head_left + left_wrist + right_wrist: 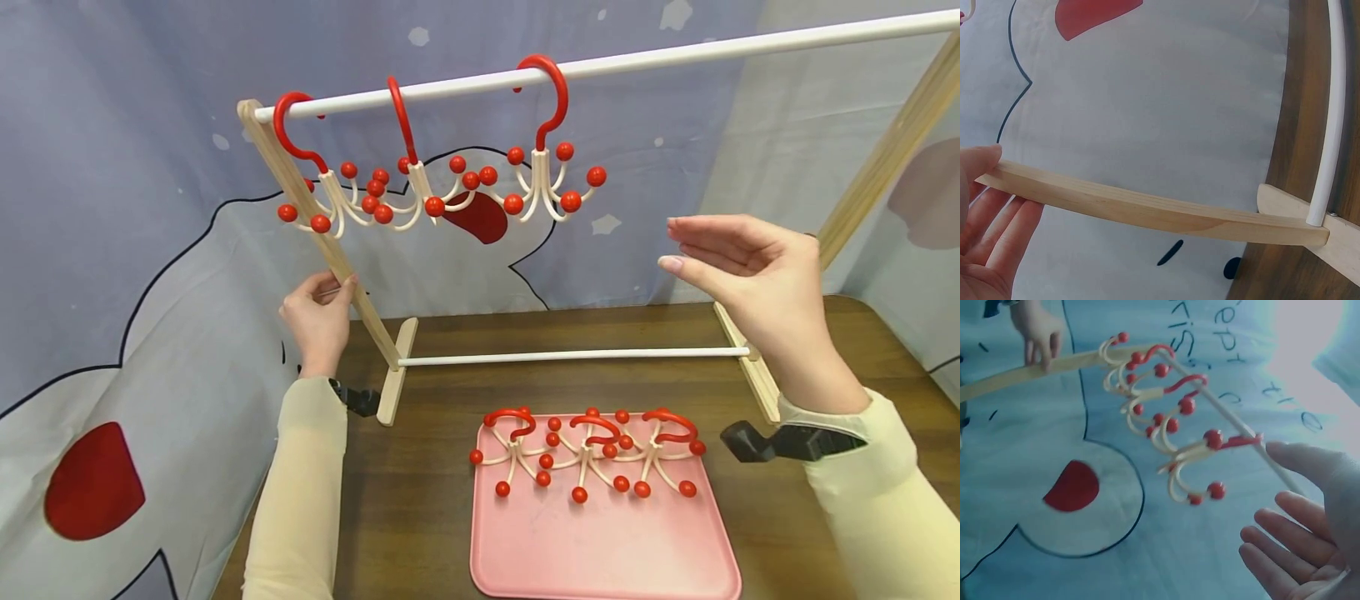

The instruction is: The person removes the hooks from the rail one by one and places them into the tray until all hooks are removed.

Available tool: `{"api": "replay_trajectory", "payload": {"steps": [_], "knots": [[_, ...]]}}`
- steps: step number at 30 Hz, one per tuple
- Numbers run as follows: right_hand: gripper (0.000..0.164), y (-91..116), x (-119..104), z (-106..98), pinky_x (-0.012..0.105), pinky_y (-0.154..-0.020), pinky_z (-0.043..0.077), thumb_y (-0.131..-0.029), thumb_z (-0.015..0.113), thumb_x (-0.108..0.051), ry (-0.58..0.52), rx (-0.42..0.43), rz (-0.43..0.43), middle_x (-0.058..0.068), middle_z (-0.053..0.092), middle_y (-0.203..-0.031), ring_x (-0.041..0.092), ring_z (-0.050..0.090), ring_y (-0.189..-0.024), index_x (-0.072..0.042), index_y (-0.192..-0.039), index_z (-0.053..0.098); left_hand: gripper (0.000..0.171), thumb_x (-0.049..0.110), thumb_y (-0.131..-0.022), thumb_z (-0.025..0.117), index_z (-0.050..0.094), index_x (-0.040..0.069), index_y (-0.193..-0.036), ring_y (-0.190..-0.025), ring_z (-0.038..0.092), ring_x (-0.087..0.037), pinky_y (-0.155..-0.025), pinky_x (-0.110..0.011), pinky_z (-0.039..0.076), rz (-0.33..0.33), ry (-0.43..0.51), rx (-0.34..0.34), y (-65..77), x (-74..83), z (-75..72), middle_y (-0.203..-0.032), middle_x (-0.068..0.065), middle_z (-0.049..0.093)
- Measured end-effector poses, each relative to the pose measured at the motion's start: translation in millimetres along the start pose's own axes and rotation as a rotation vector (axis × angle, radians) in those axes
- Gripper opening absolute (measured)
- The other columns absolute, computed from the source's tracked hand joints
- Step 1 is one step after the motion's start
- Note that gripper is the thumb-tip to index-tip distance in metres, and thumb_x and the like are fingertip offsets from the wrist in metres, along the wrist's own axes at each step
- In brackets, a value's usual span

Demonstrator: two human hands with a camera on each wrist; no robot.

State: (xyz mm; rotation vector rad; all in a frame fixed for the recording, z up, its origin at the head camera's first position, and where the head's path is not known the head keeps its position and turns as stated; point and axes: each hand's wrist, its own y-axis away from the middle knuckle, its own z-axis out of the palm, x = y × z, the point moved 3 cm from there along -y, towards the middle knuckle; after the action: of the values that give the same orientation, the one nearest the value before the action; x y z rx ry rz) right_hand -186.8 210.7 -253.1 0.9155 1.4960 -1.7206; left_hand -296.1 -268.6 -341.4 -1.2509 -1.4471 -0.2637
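My left hand (318, 321) grips the left wooden post (372, 325) of a rack, thumb on one side and fingers on the other; the left wrist view shows this post (1160, 209) slanting down to its foot. My right hand (765, 283) is held in the air below the white top rod (675, 60), fingers extended, thumb apart, holding nothing. Three multi-arm hangers with red hooks and red ball tips hang on the rod: a left one (334, 196), a middle one (419, 182) and a right one (540, 179), which is nearest my right hand.
A pink tray (600, 550) on the brown wooden table (420, 500) bears three more such hangers at its far end. Behind it runs the rack's white lower rod (570, 356). The right wooden post (885, 158) stands beyond my right hand, and a patterned curtain (637, 183) hangs behind.
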Motion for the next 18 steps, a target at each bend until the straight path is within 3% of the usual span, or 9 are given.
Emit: {"api": "replay_trajectory", "payload": {"steps": [10,18], "knots": [[0.040,-43.5,-10.7,34.7,0.025,-0.087,0.056,-0.073,0.090,0.004,0.053,0.010,-0.064,0.014,0.075,-0.107,0.019,0.073,-0.098,0.004,-0.111,0.076,0.028,0.025,-0.093,0.078,0.077,0.005,-0.113,-0.089,0.073,-0.015,-0.073,-0.021,0.057,-0.009,0.003,0.002,-0.7,-1.0,-0.2,-0.103,-0.008,0.075],[0.044,-81.4,-26.1,58.9,0.025,-0.090,0.055,-0.076,0.093,-0.010,0.195,-0.038,0.043,0.005,0.075,-0.112,0.014,0.072,-0.101,-0.007,-0.117,0.077,0.028,0.026,-0.094,0.077,0.077,0.005,-0.113,-0.089,0.073,-0.013,-0.074,-0.021,0.058,-0.007,-0.003,0.002,-0.5,0.0,1.1,-0.104,-0.008,0.075]]}}
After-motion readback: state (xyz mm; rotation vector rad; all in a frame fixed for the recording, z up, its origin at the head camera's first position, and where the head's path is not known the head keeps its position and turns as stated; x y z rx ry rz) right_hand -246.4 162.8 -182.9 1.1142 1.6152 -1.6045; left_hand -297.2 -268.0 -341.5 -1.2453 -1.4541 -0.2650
